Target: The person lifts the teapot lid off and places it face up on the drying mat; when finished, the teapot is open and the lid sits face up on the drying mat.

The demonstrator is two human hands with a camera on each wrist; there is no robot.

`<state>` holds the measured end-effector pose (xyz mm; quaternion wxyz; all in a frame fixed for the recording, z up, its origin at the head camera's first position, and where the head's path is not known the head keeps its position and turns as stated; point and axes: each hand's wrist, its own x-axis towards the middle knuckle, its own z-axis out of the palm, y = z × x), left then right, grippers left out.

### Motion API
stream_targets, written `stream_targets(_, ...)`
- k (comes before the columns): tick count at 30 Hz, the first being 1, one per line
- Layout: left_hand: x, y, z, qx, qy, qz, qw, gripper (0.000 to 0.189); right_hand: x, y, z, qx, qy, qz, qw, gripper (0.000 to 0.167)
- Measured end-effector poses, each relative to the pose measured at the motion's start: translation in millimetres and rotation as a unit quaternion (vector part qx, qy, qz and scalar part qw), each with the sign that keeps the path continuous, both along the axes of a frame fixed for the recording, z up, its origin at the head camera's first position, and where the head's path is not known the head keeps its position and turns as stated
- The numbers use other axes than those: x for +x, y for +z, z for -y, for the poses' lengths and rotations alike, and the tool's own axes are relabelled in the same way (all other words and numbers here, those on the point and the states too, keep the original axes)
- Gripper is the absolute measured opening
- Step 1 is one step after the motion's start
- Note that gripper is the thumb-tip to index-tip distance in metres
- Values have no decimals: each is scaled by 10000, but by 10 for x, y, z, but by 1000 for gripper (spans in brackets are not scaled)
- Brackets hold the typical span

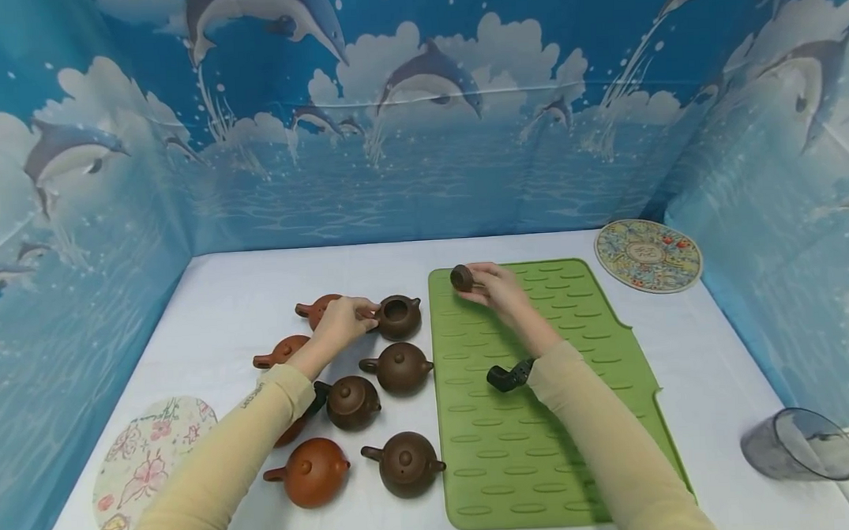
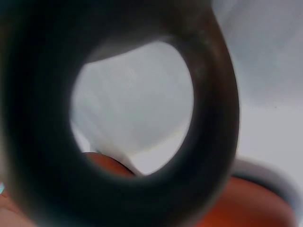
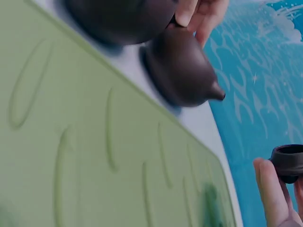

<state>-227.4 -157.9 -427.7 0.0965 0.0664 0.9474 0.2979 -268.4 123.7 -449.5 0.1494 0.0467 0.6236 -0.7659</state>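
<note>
Dark brown clay lid (image 1: 462,277) pinched between thumb and fingertips of the right hand (image 1: 495,292), raised over the far left part of the green mat (image 1: 545,418); seen from the right wrist with its hollow rim (image 3: 289,162) turned outward, away from the fingers (image 3: 270,189). Left hand (image 1: 342,322) curled round the handle side of the open teapot (image 1: 398,317), gripping it on the white table (image 1: 254,280) just left of the mat edge. Mouth of that pot facing up, spout aimed right toward the mat, long axis running left to right. Lid well apart from the pot, up and to the right of it. Nearer: three lidded dark teapots (image 1: 399,367) and several reddish ones (image 1: 311,471). Left wrist view blurred, only a dark ring (image 2: 208,142) discernible.
</note>
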Motion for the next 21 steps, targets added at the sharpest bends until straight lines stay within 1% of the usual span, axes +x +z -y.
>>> stream_targets(3,2,-2,9,46,4,26,10000,31,13,-41,-79,-201,89,156,9996,40)
stream_targets(7,-1,-5,21,83,-42,46,9999,31,38,-61,-155,-415,250,187,9986,44)
stream_targets(9,-5,1,20,39,-96,23,9999,31,50,-63,-193,-380,376,155,9985,48)
stream_targets(11,-7,9,20,6,-107,8,9999,30,65,-69,-226,-231,429,142,9987,52)
stream_targets(14,-6,16,23,-32,-124,-18,9999,30,83,-94,-274,296,402,116,9987,54)
stream_targets(16,-6,16,24,-30,-102,1,9999,31,90,-116,-301,742,283,152,9967,54)
stream_targets(18,-6,12,27,-25,-109,14,9999,31,92,-140,-329,1231,161,178,9921,53)
stream_targets(21,-7,10,32,-1,-108,16,9999,31,95,-164,-360,1738,17,198,9846,53)
